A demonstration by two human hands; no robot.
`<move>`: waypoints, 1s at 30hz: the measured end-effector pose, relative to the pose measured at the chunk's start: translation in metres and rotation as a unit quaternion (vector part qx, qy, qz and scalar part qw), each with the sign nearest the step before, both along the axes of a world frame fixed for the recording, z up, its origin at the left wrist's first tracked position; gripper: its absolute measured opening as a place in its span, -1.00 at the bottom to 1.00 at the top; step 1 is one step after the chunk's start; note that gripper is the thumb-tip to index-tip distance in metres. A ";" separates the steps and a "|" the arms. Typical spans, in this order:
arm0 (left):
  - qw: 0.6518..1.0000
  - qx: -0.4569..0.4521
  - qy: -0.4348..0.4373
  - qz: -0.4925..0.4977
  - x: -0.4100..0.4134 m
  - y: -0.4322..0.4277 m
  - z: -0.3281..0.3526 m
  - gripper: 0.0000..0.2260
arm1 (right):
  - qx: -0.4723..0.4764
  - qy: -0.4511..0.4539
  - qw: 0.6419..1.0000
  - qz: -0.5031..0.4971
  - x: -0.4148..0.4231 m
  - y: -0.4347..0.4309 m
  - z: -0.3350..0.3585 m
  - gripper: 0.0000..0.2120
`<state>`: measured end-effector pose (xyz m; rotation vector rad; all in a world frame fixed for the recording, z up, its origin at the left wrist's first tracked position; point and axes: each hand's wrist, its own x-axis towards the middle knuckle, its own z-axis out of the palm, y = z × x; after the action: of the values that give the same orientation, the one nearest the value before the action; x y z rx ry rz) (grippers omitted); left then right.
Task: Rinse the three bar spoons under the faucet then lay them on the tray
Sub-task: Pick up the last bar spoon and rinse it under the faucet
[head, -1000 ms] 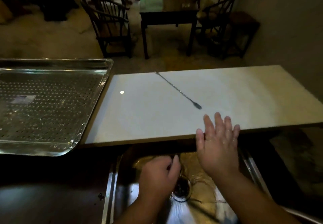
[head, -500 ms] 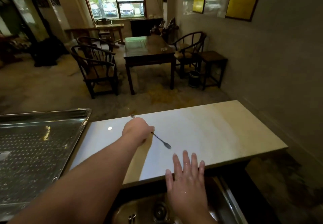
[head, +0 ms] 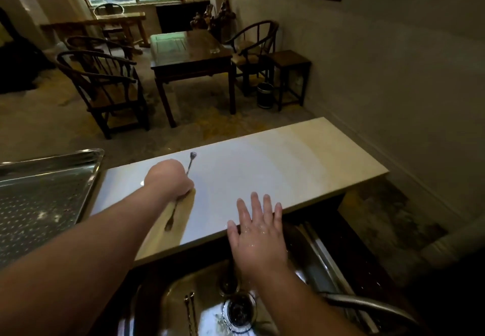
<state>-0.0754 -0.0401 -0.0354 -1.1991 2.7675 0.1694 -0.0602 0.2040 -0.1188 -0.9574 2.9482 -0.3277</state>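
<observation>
Closing around the middle of a bar spoon [head: 190, 162], left hand [head: 169, 178] in a fisted grip over the pale surface [head: 262, 167]; twisted handle end projecting beyond the knuckles toward the far edge, other end emerging below the wrist with its shadow on the surface. Spoon seemingly raised slightly off the surface, though contact at the lower end not clear. Left forearm stretched diagonally from the lower left corner.

Right hand [head: 258, 233] flat and spread, fingers resting on the near edge of the surface, palm over the sink [head: 168, 306]; grip empty, fingers fully extended, skin wet with droplets. Right forearm running down toward the lower right.

Two more bar spoons [head: 191, 314] lying side by side in the sink basin, just left of the drain [head: 239, 312], partly cut off by the bottom edge of the view. Curved faucet spout [head: 367, 306] arching in from the right, above the basin.

Perforated metal tray [head: 47, 191] to the left of the pale surface, its right rim just beside the surface edge; no spoon visible on the shown part.

Beyond the surface: dark wooden table [head: 191, 57] flanked by round-backed chairs [head: 105, 83], small bin [head: 264, 95] beneath a stool, window and framed pictures on the far walls.
</observation>
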 end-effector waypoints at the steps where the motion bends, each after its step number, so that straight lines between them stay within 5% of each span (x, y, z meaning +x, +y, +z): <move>1: 0.999 -0.019 -0.007 -0.025 0.008 0.005 0.003 -0.76 | 0.000 0.000 1.000 -0.002 0.000 0.000 0.001 -0.33; 5: 0.997 0.028 0.013 -0.076 0.047 0.025 0.006 -0.86 | -0.030 -0.026 0.999 -0.022 0.007 -0.001 0.011 -0.37; 9: 0.975 0.118 0.134 -0.135 0.095 0.058 -0.009 -0.79 | -0.276 -0.128 0.945 -0.122 0.042 0.012 0.012 -0.36; 12: 0.945 0.139 0.178 -0.234 0.133 0.097 -0.025 -0.71 | -0.414 -0.223 0.857 -0.210 0.080 0.047 -0.006 -0.40; 16: 0.901 0.158 0.107 -0.389 0.165 0.147 -0.062 -0.71 | -0.477 -0.383 0.727 -0.311 0.098 0.097 -0.037 -0.67; 19: 0.880 0.166 0.093 -0.436 0.175 0.172 -0.094 -0.78 | -0.562 -0.505 0.547 -0.359 0.091 0.116 -0.050 -0.70; 21: 0.874 0.164 0.096 -0.447 0.179 0.181 -0.112 -0.76 | -0.594 -0.540 0.480 -0.354 0.090 0.122 -0.054 -0.71; 30: 0.899 0.195 0.123 -0.373 0.174 0.175 -0.136 -0.92 | -0.581 -0.530 0.523 -0.329 0.087 0.124 -0.062 -0.80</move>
<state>0.0986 0.1349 -0.1710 0.0122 2.9608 0.7804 0.0266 0.3280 -0.1809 0.5301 1.4060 -2.0529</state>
